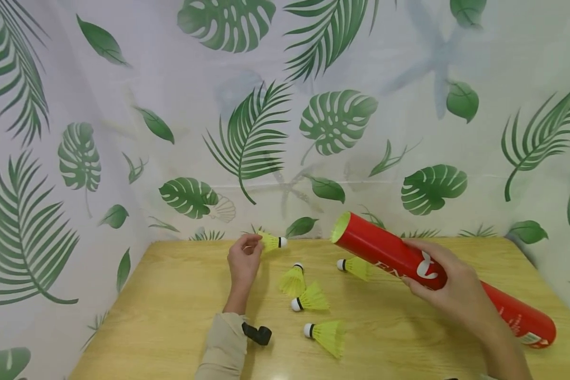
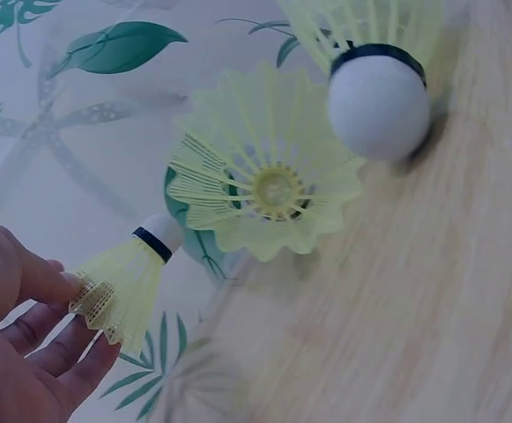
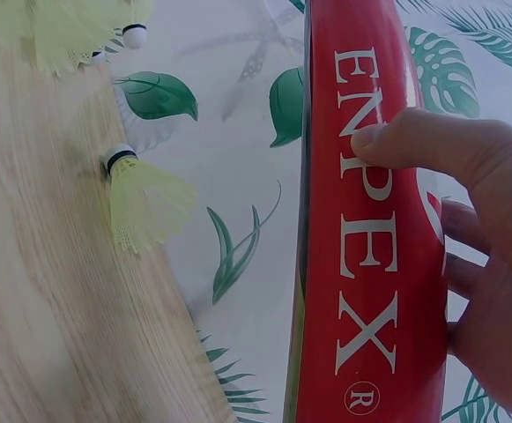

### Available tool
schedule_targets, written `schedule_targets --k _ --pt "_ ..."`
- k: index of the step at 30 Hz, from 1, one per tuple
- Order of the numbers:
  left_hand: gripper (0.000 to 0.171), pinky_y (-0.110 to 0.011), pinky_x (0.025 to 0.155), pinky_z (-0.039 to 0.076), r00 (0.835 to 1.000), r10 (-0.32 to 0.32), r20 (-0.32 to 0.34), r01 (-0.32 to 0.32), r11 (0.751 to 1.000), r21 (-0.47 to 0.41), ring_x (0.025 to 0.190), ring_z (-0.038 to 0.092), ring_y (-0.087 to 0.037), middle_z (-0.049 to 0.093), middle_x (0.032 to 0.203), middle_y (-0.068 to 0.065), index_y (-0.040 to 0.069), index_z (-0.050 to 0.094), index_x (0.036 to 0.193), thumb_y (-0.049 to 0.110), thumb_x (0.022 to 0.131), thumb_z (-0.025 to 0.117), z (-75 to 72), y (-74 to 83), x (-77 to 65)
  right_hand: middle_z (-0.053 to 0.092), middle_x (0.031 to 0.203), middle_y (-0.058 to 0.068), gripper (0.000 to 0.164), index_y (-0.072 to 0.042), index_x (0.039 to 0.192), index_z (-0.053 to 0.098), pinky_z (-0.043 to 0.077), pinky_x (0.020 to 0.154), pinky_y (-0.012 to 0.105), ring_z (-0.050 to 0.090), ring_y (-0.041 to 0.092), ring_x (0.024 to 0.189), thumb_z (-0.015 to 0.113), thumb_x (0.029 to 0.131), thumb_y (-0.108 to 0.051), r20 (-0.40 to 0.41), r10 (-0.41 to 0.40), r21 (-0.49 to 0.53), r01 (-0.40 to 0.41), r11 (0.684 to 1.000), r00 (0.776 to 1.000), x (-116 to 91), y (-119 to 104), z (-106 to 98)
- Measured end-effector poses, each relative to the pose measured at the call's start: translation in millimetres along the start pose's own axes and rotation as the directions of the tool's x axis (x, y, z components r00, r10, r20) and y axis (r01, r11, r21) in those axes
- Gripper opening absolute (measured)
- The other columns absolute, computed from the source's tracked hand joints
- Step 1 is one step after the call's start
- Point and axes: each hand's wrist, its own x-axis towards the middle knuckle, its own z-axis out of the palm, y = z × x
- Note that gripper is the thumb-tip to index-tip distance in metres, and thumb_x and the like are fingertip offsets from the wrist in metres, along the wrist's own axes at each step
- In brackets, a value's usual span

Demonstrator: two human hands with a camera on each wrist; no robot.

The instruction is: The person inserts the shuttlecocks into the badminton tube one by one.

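Note:
My left hand pinches a yellow shuttlecock by the skirt near the table's back edge. Its white cork points right in the head view. Thumb and fingers meet at the skirt's rim in the left wrist view, with the held shuttlecock at lower left. My right hand grips a red shuttlecock tube around its middle, tilted with the uncovered end up and to the left. White ENPEX lettering runs along the tube in the right wrist view.
Several more shuttlecocks lie on the wooden table: one beside another mid-table, one nearer the front, one below the tube's mouth. A leaf-patterned cloth hangs behind. A black device sits at the left wrist.

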Motion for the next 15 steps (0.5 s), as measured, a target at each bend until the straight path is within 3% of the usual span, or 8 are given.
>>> schedule_targets --k 3,4,8,11,15 --pt "0.014 -0.02 0.07 0.057 1.0 0.02 -0.013 -0.02 0.998 -0.052 0.081 0.072 -0.034 0.069 0.088 -0.021 -0.006 0.073 0.096 -0.015 0.087 0.067 -3.5 7.6 0.9 0.061 0.135 0.008 0.081 -0.022 0.146 0.056 0.054 0.072 0.018 0.055 0.017 0.108 0.091 0.075 -0.003 -0.006 -0.018 -0.008 0.018 1.0 1.0 1 0 -1" --pt "0.015 -0.021 0.07 0.058 0.999 0.027 -0.016 -0.028 0.997 -0.065 0.081 0.072 -0.036 0.068 0.088 -0.022 -0.008 0.072 0.096 -0.017 0.086 0.066 -6.0 16.1 -0.9 0.061 0.135 0.008 0.081 -0.021 0.146 0.056 0.054 0.072 0.018 0.055 0.018 0.108 0.091 0.075 -0.002 -0.006 -0.023 -0.008 0.023 1.0 1.0 1 1 -1" --pt "0.015 -0.019 0.068 0.057 0.999 0.04 -0.016 -0.042 0.992 -0.122 0.082 0.071 -0.042 0.067 0.09 -0.025 -0.01 0.072 0.097 -0.018 0.086 0.065 -12.0 25.3 -1.8 0.061 0.136 0.011 0.082 -0.02 0.146 0.056 0.054 0.072 0.017 0.057 0.025 0.109 0.091 0.074 -0.002 0.005 -0.027 -0.002 0.027 1.0 1.0 2 -1 0" --pt "0.014 -0.014 0.066 0.055 0.999 0.053 -0.009 -0.054 0.989 -0.137 0.082 0.071 -0.045 0.068 0.094 -0.026 -0.008 0.072 0.098 -0.016 0.087 0.067 -14.3 26.9 0.0 0.06 0.136 0.012 0.081 -0.019 0.146 0.056 0.053 0.072 0.017 0.058 0.029 0.109 0.091 0.075 -0.002 0.014 -0.017 0.009 0.016 1.0 1.0 2 -2 1" --pt "0.013 -0.012 0.065 0.052 0.994 0.107 0.005 -0.105 0.984 -0.141 0.082 0.07 -0.052 0.068 0.096 -0.03 -0.013 0.07 0.1 -0.017 0.088 0.067 -18.6 44.6 -1.5 0.06 0.135 0.013 0.08 -0.019 0.146 0.056 0.052 0.072 0.017 0.059 0.031 0.109 0.09 0.075 -0.003 0.018 -0.01 0.019 0.01 1.0 1.0 2 -4 2"
